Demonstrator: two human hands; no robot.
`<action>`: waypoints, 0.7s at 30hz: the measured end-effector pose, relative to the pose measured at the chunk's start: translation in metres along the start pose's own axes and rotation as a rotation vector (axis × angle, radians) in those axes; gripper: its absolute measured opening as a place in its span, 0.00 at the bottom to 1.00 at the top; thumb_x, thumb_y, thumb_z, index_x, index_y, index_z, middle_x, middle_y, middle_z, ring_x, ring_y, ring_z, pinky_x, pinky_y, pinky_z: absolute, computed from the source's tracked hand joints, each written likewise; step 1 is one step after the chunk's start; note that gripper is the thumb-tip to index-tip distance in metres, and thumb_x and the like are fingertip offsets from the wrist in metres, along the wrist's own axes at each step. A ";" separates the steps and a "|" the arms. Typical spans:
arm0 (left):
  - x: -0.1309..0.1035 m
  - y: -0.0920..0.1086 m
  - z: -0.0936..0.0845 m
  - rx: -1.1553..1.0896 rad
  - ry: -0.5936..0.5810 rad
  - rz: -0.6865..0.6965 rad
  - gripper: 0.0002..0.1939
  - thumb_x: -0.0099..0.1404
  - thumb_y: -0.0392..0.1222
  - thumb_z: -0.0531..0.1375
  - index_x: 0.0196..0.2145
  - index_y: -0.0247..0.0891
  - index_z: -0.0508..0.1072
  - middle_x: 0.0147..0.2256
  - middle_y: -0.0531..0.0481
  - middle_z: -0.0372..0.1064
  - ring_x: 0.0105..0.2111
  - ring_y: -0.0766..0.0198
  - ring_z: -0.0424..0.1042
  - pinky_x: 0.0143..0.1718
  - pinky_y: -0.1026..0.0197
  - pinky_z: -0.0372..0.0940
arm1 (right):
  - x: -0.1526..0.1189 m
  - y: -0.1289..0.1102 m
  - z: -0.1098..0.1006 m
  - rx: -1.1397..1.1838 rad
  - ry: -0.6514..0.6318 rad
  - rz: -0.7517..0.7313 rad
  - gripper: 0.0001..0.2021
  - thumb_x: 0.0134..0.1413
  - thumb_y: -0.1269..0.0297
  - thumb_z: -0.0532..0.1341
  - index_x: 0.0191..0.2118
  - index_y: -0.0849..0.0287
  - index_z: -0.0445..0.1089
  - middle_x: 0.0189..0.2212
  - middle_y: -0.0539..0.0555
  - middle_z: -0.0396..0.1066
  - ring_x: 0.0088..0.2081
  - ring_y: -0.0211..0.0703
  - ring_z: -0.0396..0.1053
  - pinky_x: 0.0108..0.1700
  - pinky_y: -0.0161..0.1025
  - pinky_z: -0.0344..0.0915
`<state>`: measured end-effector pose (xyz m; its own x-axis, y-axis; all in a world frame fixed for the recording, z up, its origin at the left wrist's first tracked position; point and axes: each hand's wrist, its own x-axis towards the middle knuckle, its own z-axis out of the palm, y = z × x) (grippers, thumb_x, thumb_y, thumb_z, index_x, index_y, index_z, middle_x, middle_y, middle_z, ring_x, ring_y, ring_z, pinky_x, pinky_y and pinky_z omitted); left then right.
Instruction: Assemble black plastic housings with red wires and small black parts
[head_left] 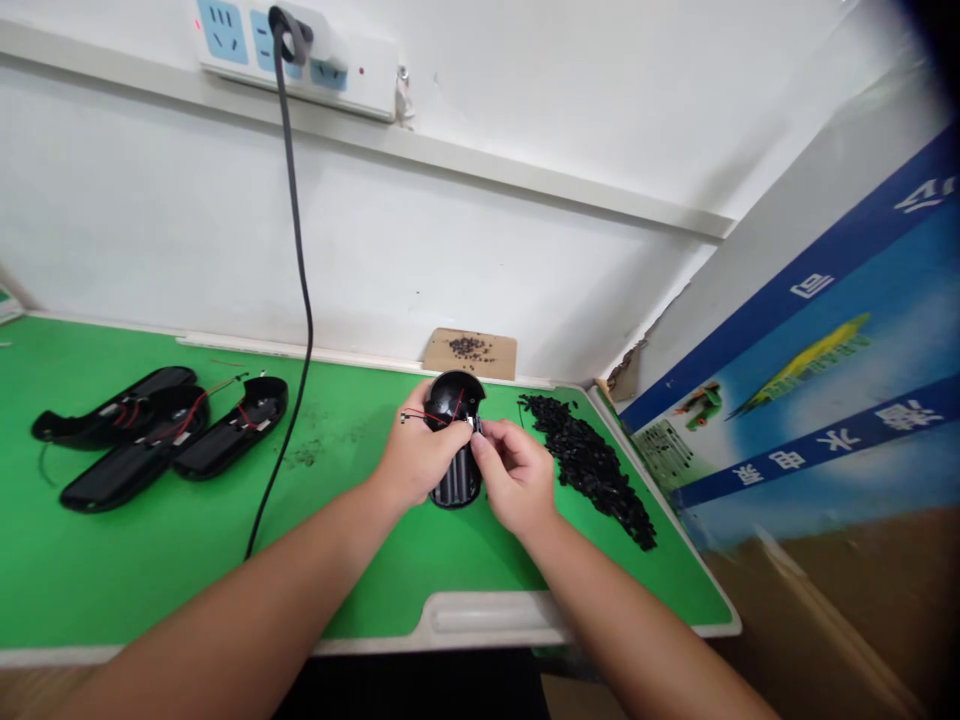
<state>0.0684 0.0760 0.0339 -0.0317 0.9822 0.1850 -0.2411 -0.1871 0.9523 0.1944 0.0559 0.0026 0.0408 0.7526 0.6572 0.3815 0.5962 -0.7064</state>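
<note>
My left hand (424, 452) is closed around a black plastic housing (455, 487) with a rounded, cupped top end and thin red and black wires. Its thumb presses near a small white piece inside the shell. At the housing's right edge, my right hand (517, 470) pinches with thumb and forefinger; whatever lies between those fingertips is too small to make out. To the right of this hand spreads a pile of small black plastic parts (589, 465).
Several similar black housings (127, 465) with red wires lie at the left. A grey power cord (298, 250) hangs from a wall socket strip (360, 80) across the green table (360, 570). Cardboard with tiny dark screws (431, 355) lies at the back. A printed box (810, 370) stands right.
</note>
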 end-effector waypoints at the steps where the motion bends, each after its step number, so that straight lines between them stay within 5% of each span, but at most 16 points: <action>1: 0.000 0.001 0.000 0.009 -0.002 0.011 0.19 0.47 0.30 0.61 0.40 0.36 0.71 0.34 0.54 0.70 0.33 0.65 0.68 0.38 0.63 0.63 | 0.000 -0.001 -0.001 -0.003 -0.003 -0.009 0.06 0.58 0.65 0.60 0.37 0.61 0.73 0.23 0.49 0.66 0.24 0.36 0.62 0.27 0.35 0.61; 10: 0.000 0.002 -0.001 0.061 -0.014 0.085 0.19 0.49 0.31 0.62 0.41 0.37 0.70 0.37 0.52 0.71 0.37 0.62 0.70 0.41 0.61 0.63 | 0.001 -0.006 -0.003 -0.061 0.013 -0.170 0.06 0.57 0.71 0.59 0.39 0.61 0.74 0.22 0.49 0.63 0.23 0.36 0.61 0.25 0.35 0.59; 21: 0.000 -0.001 0.000 0.051 0.018 0.070 0.22 0.49 0.33 0.65 0.42 0.38 0.64 0.39 0.51 0.68 0.39 0.62 0.69 0.43 0.59 0.63 | 0.002 -0.013 -0.004 -0.085 0.046 -0.150 0.05 0.57 0.70 0.59 0.36 0.61 0.73 0.21 0.48 0.64 0.23 0.36 0.61 0.25 0.34 0.60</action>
<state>0.0683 0.0760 0.0330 -0.0642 0.9667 0.2476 -0.1884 -0.2554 0.9483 0.1931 0.0489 0.0137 0.0188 0.6425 0.7661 0.4634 0.6733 -0.5761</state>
